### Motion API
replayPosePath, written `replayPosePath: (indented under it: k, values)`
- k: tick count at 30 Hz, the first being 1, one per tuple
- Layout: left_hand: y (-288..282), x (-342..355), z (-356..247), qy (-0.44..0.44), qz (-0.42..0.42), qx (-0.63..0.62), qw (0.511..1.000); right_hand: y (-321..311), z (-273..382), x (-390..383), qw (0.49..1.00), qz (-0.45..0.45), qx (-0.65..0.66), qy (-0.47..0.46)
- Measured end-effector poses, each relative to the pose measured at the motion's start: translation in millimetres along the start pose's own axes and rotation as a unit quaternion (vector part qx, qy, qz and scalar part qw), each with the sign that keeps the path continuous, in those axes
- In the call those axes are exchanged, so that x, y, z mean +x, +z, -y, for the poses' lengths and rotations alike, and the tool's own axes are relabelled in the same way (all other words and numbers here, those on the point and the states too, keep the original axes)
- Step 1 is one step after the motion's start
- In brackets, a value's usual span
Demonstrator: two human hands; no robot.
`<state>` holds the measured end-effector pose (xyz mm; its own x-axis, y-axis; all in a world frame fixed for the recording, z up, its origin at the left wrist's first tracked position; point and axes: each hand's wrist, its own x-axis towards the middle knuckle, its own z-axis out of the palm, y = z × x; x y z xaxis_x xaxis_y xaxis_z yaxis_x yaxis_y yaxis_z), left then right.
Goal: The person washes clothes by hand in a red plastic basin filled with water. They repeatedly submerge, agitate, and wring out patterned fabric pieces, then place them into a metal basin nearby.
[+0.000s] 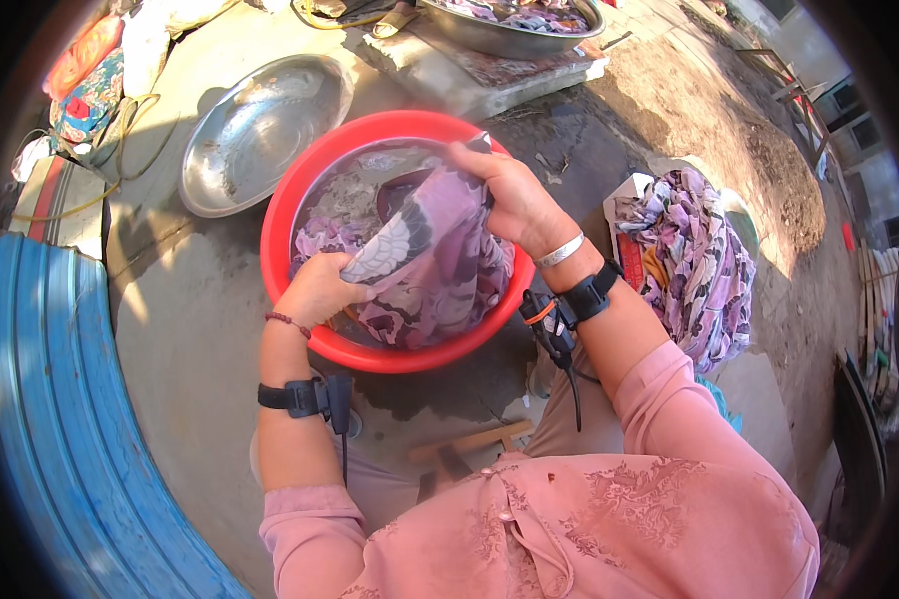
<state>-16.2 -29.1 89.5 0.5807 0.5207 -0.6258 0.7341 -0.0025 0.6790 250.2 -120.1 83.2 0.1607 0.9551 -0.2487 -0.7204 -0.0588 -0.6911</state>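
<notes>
In front of me stands a round red basin [305,190] with greyish, sudsy water and wet cloth in it. Both hands hold a purple patterned cloth [445,250] with black, grey and white motifs, stretched slantwise over the basin. My left hand [320,288] grips its lower left edge near the basin's left side. My right hand [509,195] pinches its upper corner by the far right rim. The cloth's lower part hangs down into the basin among more purple fabric. My fingertips are partly hidden by the cloth.
An oval metal basin [260,130] lies beyond the red one. Another metal basin [514,35] with cloth stands on a stone slab [469,85]. Patterned cloth [694,270] is heaped at right. Blue corrugated sheeting [65,399] lies left, below a yellow hose [125,150]. A wooden stool [469,439] is beneath me.
</notes>
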Motion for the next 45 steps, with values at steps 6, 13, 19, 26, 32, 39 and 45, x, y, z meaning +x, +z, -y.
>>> replayPosePath:
  k: [6, 13, 19, 26, 32, 39, 45]
  values:
    - [-3.0, 12.5, 27.2, 0.024, -0.028, 0.056, 0.998, -1.0, 11.8, -3.9, 0.999, -0.014, -0.002, -0.031]
    - [-15.0, 15.4, 30.0, 0.243, -0.133, -0.302, 0.912, -2.3, 21.3, -8.2, 0.988, -0.011, -0.149, -0.033]
    - [-17.2, 13.4, 26.3, 0.316, -0.17, -0.457, 0.814, -5.3, 16.2, -8.5, 0.9, 0.075, -0.428, 0.038]
    - [-16.3, 2.0, 11.6, 0.22, -0.032, -0.614, 0.758, -6.9, 14.9, -3.5, 0.974, 0.031, -0.224, -0.027]
    - [-6.6, -1.5, 5.6, 0.216, -0.03, -0.519, 0.827, 3.9, 7.6, -3.3, 0.971, 0.06, -0.232, 0.025]
    - [1.6, 16.7, 10.7, 0.209, -0.146, -0.52, 0.815, -10.1, -9.1, 3.8, 0.873, 0.041, -0.484, 0.05]
    - [11.7, 35.6, 20.7, 0.212, -0.202, -0.517, 0.804, 4.2, -20.1, 10.2, 0.898, -0.06, -0.434, -0.031]
